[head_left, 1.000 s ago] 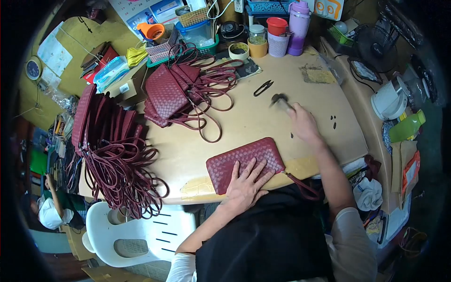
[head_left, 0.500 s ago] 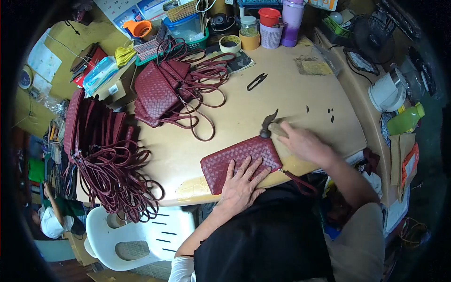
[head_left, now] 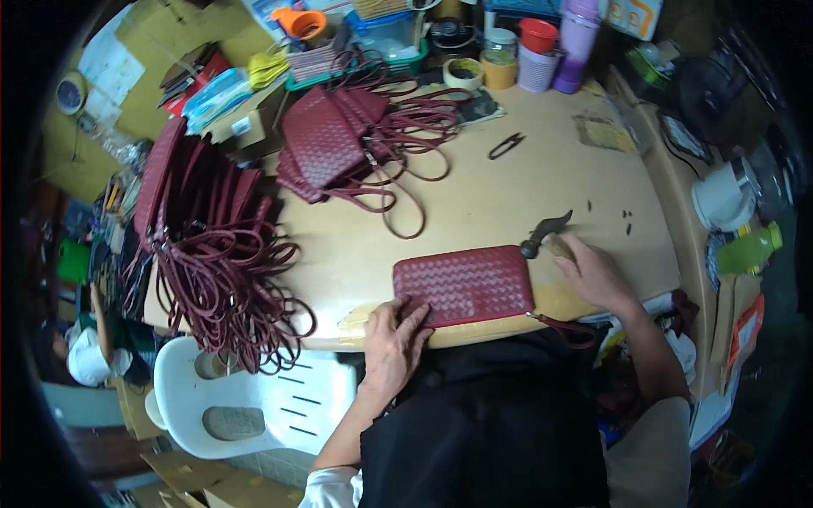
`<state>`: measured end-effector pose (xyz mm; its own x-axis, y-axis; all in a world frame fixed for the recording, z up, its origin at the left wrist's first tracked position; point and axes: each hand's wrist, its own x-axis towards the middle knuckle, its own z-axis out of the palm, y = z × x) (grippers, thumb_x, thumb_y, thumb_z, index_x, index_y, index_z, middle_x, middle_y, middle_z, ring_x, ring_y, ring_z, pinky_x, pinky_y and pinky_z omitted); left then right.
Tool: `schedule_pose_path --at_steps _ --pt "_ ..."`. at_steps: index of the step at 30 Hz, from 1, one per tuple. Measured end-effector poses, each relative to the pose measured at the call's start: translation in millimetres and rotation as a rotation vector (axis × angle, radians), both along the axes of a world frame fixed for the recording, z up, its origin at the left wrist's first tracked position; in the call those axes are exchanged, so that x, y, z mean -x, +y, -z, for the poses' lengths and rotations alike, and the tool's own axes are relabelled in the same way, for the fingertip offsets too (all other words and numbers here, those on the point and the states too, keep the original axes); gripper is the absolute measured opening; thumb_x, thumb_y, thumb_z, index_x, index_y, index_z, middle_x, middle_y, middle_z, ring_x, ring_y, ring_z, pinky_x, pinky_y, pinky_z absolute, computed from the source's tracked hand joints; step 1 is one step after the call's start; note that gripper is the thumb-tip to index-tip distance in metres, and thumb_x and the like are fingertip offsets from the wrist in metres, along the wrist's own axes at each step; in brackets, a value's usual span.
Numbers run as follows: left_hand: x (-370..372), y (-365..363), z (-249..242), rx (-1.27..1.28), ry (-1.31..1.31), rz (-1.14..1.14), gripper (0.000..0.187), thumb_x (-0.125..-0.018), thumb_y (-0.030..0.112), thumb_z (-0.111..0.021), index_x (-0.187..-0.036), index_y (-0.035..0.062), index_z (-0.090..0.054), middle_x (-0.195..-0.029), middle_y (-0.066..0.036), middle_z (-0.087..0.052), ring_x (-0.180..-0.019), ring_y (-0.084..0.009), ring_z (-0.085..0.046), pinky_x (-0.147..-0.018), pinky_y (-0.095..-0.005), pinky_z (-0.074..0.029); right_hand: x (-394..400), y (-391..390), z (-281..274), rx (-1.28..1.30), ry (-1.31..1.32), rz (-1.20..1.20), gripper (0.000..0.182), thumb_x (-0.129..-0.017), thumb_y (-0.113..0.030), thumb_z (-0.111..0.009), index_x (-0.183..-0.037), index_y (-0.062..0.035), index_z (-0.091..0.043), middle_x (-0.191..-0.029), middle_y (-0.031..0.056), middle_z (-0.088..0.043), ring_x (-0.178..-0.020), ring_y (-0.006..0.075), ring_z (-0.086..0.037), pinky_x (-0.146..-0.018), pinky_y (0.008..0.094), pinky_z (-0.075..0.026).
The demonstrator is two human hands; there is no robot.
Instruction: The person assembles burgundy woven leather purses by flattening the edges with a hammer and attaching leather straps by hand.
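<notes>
A dark red woven-pattern pouch (head_left: pixel 464 288) lies flat at the table's near edge, its wrist strap (head_left: pixel 566 328) hanging off the lower right corner. My left hand (head_left: pixel 395 343) grips the pouch's lower left corner, fingers on top and bent together. In my right hand (head_left: pixel 589 269) is the handle of a small hammer (head_left: pixel 542 237), fingers wrapped round it. The dark hammer head is just by the pouch's upper right corner; whether it touches is unclear.
Similar pouches pile up at the back (head_left: pixel 326 140) and in a strap-draped stack at left (head_left: pixel 161 182). Thread snips (head_left: pixel 506 146) and small dark scraps (head_left: pixel 627 222) lie on the table (head_left: pixel 491 199). A white chair (head_left: pixel 296 398) stands at lower left; another person (head_left: pixel 89 356) is far left.
The view has shifted. My left hand has gone from lying spread on the pouch to its lower left corner. The pouch lies straighter, and the hammer remains near its upper right corner.
</notes>
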<state>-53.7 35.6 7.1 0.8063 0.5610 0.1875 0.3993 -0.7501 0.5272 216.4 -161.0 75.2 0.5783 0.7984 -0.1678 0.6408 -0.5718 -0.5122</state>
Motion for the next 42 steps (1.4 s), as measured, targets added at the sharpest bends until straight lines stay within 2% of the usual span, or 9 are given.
schedule_pose_path --at_steps 3,6,16,21,24,28,32,37,42 --pt "4.9 3.0 10.2 -0.206 -0.202 0.177 0.044 -0.067 0.005 -0.078 -0.11 0.0055 -0.068 -0.118 -0.019 -0.06 -0.117 -0.0399 -0.053 -0.101 -0.048 -0.043 11.5 18.9 4.7 -0.426 0.112 -0.021 0.029 -0.093 -0.018 -0.056 -0.118 -0.0043 -0.049 -0.097 0.0255 -0.062 -0.094 0.0466 -0.058 -0.079 0.0502 -0.046" --pt "3.0 9.1 13.8 -0.073 -0.3 0.247 0.037 -0.074 0.004 -0.072 -0.11 0.003 -0.064 -0.115 -0.018 -0.06 -0.114 -0.0381 -0.055 -0.1 -0.0489 -0.042 34.5 53.8 -36.2 -0.139 0.079 -0.227 0.03 -0.092 -0.018 -0.057 -0.117 -0.0025 -0.049 -0.098 0.0248 -0.062 -0.093 0.0459 -0.059 -0.079 0.0494 -0.046" --pt "0.1 2.0 21.5 -0.23 -0.278 0.127 0.033 -0.069 0.013 -0.071 -0.102 0.0107 -0.068 -0.106 -0.005 -0.064 -0.098 -0.0224 -0.061 -0.081 -0.0356 -0.039 59.0 173.9 6.6 -0.366 -0.037 -0.617 0.034 -0.093 -0.033 -0.058 -0.109 -0.0037 -0.052 -0.086 0.0214 -0.065 -0.078 0.0419 -0.064 -0.068 0.048 -0.051" --pt "-0.1 2.8 21.5 -0.245 -0.258 0.129 0.031 -0.073 0.016 -0.068 -0.103 0.0109 -0.066 -0.107 -0.003 -0.064 -0.101 -0.0179 -0.06 -0.083 -0.0329 -0.04 43.8 200.1 -28.8 0.033 -0.569 -0.707 0.028 -0.094 -0.03 -0.054 -0.113 -0.0092 -0.052 -0.068 0.0131 -0.062 -0.074 0.0316 -0.069 -0.06 0.0435 -0.054" --pt "-2.9 3.2 23.7 -0.258 -0.304 0.117 0.032 -0.068 0.015 -0.068 -0.1 0.0116 -0.069 -0.104 -0.003 -0.066 -0.095 -0.0198 -0.062 -0.079 -0.0338 -0.04 37.7 200.0 7.7 -0.488 -0.365 -0.727 0.029 -0.092 -0.032 -0.057 -0.111 -0.0094 -0.053 -0.065 0.0101 -0.061 -0.07 0.0294 -0.069 -0.057 0.0414 -0.054" --pt "-4.4 3.4 25.3 -0.273 -0.299 0.114 0.031 -0.068 0.016 -0.067 -0.099 0.012 -0.069 -0.103 -0.003 -0.066 -0.095 -0.0199 -0.062 -0.079 -0.0336 -0.04 38.9 203.2 -14.1 0.127 -0.436 -0.719 0.034 -0.09 -0.037 -0.06 -0.104 -0.007 -0.056 -0.079 0.015 -0.067 -0.074 0.0311 -0.068 -0.058 0.0406 -0.054" --pt "-3.1 4.0 27.4 -0.278 -0.291 0.118 0.03 -0.068 0.017 -0.067 -0.098 0.0128 -0.069 -0.103 -0.003 -0.066 -0.095 -0.02 -0.062 -0.078 -0.0338 -0.041 34.8 205.9 15.9 -0.371 -0.073 -0.592 0.035 -0.089 -0.036 -0.061 -0.102 -0.0037 -0.057 -0.078 0.0169 -0.067 -0.075 0.0312 -0.069 -0.066 0.0385 -0.055" --pt "-5.0 2.1 24.3 -0.282 -0.279 0.091 0.03 -0.068 0.018 -0.067 -0.098 0.0132 -0.069 -0.102 -0.002 -0.066 -0.093 -0.0205 -0.061 -0.078 -0.0336 -0.041 46.3 194.1 -34.7 0.053 -0.509 -0.741 0.034 -0.09 -0.033 -0.062 -0.102 -0.0011 -0.057 -0.078 0.0184 -0.067 -0.074 0.0347 -0.067 -0.067 0.0423 -0.054" --pt "-4.8 2.5 21.5 -0.261 -0.277 0.101 0.033 -0.069 0.027 -0.076 -0.098 0.0116 -0.069 -0.103 -0.004 -0.065 -0.092 -0.0217 -0.06 -0.077 -0.0347 -0.041 29.3 187.3 -0.4 -0.108 -0.105 -0.621 0.036 -0.09 -0.036 -0.061 -0.1 -0.0009 -0.058 -0.079 0.0192 -0.066 -0.075 0.037 -0.067 -0.069 0.0471 -0.052"
